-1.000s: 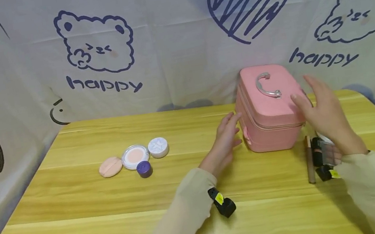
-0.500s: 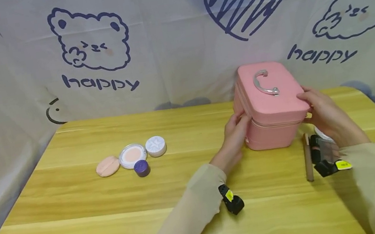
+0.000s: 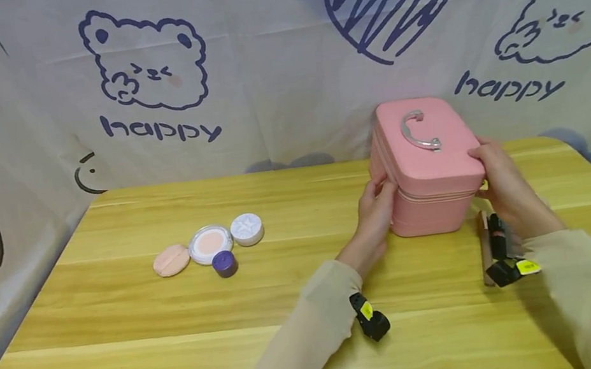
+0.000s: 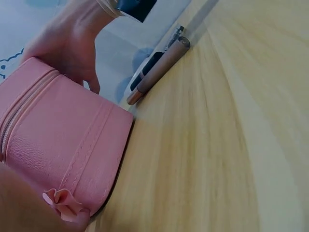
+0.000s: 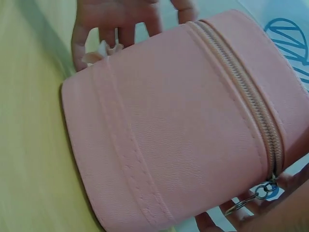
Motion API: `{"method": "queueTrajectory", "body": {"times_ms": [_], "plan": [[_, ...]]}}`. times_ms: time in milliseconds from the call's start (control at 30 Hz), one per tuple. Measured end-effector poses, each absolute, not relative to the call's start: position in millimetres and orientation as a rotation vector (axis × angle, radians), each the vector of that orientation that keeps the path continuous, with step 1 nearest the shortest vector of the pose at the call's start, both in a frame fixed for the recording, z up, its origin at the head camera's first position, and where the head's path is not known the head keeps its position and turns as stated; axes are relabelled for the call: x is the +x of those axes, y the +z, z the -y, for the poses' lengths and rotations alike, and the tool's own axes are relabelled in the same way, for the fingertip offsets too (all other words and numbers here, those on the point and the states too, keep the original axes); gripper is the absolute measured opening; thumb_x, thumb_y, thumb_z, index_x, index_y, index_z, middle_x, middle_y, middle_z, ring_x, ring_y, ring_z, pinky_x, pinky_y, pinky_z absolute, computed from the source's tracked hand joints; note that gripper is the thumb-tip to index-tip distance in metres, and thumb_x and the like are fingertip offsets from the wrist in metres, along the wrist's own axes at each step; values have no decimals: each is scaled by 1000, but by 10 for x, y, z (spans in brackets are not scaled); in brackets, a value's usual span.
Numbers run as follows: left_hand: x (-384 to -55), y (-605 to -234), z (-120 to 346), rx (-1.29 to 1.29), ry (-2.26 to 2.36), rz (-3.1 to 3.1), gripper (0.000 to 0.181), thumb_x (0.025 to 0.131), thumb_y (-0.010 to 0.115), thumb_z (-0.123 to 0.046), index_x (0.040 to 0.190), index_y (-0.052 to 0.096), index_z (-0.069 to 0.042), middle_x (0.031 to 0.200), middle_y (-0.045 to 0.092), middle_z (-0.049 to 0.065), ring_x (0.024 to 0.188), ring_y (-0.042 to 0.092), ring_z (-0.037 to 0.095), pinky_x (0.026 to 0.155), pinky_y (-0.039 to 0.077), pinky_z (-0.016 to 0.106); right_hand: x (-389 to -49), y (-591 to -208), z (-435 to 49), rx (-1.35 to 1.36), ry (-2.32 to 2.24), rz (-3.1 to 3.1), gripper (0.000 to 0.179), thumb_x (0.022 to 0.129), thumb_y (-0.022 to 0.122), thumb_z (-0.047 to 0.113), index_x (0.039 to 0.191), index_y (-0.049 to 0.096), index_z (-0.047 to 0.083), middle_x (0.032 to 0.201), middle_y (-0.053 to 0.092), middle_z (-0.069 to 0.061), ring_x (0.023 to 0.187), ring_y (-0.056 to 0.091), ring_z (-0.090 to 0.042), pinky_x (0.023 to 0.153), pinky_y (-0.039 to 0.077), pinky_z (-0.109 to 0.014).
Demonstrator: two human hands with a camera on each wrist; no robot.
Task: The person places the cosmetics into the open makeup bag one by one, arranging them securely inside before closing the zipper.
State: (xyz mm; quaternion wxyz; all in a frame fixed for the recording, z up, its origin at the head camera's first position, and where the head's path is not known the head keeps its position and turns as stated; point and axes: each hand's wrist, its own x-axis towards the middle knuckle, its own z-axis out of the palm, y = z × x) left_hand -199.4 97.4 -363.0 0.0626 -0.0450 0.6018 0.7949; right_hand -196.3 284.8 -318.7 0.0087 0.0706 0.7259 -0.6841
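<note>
A pink cosmetic case (image 3: 436, 210), its lid down and a silver handle (image 3: 420, 134) on top, stands at the table's right rear. My left hand (image 3: 372, 217) holds its left side, thumb near the zipper seam and fingers spread along the wall beside a small pink tab (image 5: 104, 52). On the opposite side, my right hand (image 3: 511, 192) grips the lid's edge with its thumb on top; its other fingers reach down the side wall. In the right wrist view, a zipper pull with rings (image 5: 263, 191) hangs beside the right fingers, not pinched.
Left of centre lie a pale pink puff (image 3: 171, 260), a round powder compact (image 3: 211, 245), a white star-topped round box (image 3: 247, 229) and a small purple jar (image 3: 224, 264). A brown tube (image 4: 161, 67) and black lipstick-like tube (image 3: 497, 236) lie below my right wrist. A printed cloth hangs behind.
Both hands have come in from beside the case and now hold its sides. The right hand has since shifted slightly left along the case. The case stays about where it was.
</note>
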Motion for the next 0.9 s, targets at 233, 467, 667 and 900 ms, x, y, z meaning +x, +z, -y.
{"method": "queueTrajectory", "body": {"times_ms": [233,467,667,900], "plan": [[-1971,-3605,-994,-186,2437,-1786,39,93,54,-19,130,55,-9,121,56,2,115,50,17,100,39,33,-1960,-3191,-2797,247,-2122,-2260,68,98,34,36,155,6,13,148,15,-11,102,37,-11,86,28,-41],[-1923,-3550,-960,-233,2434,-1804,37,94,51,-16,130,55,-8,121,55,1,117,49,17,101,38,32,-1925,-3159,-2766,193,-2086,-2228,67,98,33,35,156,6,15,153,8,-10,125,25,-24,89,25,-44],[-1845,-3564,-864,-219,2458,-1791,37,94,50,-16,129,54,-6,125,54,4,119,47,18,102,36,32,-1847,-3143,-2657,191,-2096,-2215,68,97,32,32,154,2,11,153,5,-11,126,23,-24,89,26,-44],[-1711,-3573,-724,-185,2454,-1810,41,96,44,-19,135,50,-5,134,51,5,126,43,19,106,32,34,-1718,-3126,-2496,223,-2066,-2247,68,97,32,31,152,1,8,153,4,-14,126,21,-26,90,28,-48]]}}
